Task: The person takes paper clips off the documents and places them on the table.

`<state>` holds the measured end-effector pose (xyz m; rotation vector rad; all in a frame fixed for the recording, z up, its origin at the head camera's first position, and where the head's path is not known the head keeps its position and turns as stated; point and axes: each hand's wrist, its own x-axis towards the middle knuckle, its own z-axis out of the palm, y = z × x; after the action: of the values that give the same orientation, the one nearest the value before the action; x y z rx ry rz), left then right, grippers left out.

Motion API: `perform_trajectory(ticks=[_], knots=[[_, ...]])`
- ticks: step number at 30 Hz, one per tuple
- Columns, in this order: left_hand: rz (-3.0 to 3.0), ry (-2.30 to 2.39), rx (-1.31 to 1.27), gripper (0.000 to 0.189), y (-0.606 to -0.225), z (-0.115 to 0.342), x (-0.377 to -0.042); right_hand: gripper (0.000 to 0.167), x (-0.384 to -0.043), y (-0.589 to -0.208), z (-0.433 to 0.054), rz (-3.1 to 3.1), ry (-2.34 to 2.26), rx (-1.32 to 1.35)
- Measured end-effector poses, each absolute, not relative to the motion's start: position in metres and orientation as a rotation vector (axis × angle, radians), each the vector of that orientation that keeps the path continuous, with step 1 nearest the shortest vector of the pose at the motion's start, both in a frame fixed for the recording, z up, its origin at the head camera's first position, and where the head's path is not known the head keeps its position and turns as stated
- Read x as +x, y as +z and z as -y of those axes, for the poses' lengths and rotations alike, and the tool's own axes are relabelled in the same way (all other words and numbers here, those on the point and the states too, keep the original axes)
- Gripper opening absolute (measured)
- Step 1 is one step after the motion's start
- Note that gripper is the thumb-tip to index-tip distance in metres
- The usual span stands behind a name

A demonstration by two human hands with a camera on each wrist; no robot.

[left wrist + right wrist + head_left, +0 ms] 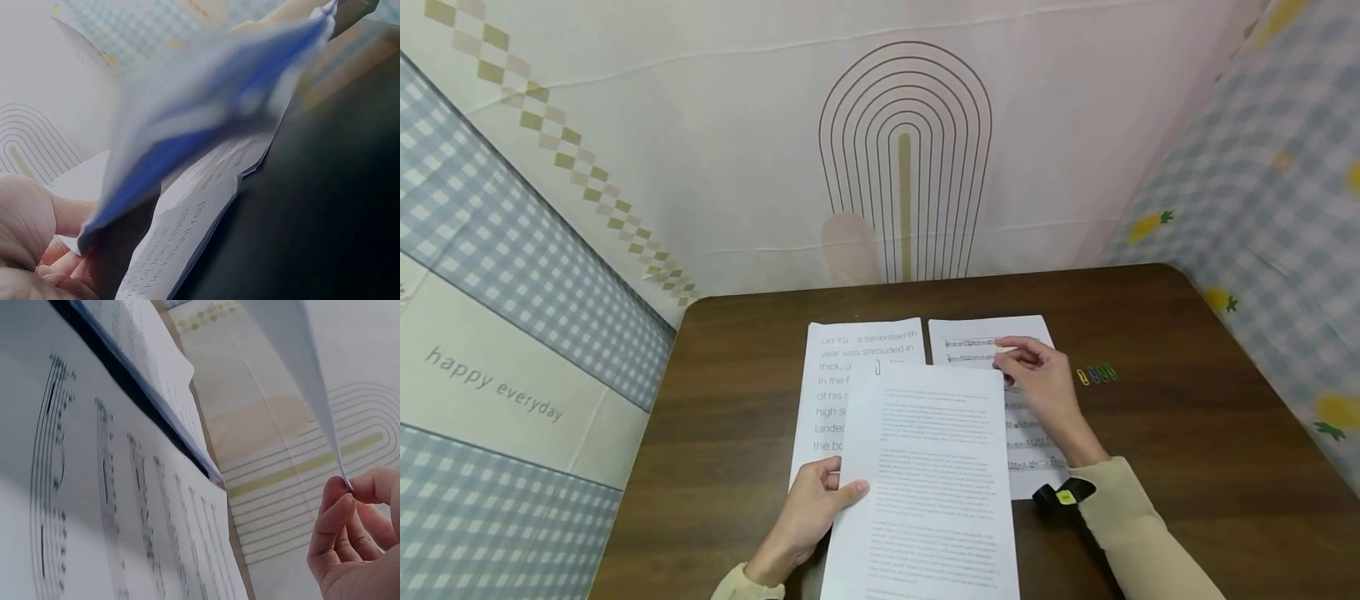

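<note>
A printed stack of sheets (936, 483) is held up in front of me, its lower part running out of the head view. My left hand (820, 504) grips its left edge, thumb on the front face. A green paper clip (877, 367) sits on the stack's top edge, towards the left. At the top right corner, my right hand (1041, 383) pinches a small yellow paper clip (354, 500), mostly hidden by thumb and fingertips. The corner of the sheets reaches these fingertips in the right wrist view. In the left wrist view, the held sheets are blurred, with blue on their underside.
A large-print stack (827, 400) lies on the brown table (722, 400), partly covered by the held sheets. Right of it lies a sheet-music stack (1030, 462) beneath my right hand. Several coloured paper clips (1097, 374) lie in a row farther right.
</note>
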<state>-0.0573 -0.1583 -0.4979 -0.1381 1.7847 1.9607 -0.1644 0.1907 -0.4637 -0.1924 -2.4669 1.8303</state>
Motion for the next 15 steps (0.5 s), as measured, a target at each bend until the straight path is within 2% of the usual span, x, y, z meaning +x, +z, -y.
perform_trajectory(ticks=[15], knots=[[-1.825, 1.943, -0.177, 0.038, -0.498, 0.161, -0.058, 0.038, -0.151, -0.477, -0.251, 2.504, 1.662, -0.309]])
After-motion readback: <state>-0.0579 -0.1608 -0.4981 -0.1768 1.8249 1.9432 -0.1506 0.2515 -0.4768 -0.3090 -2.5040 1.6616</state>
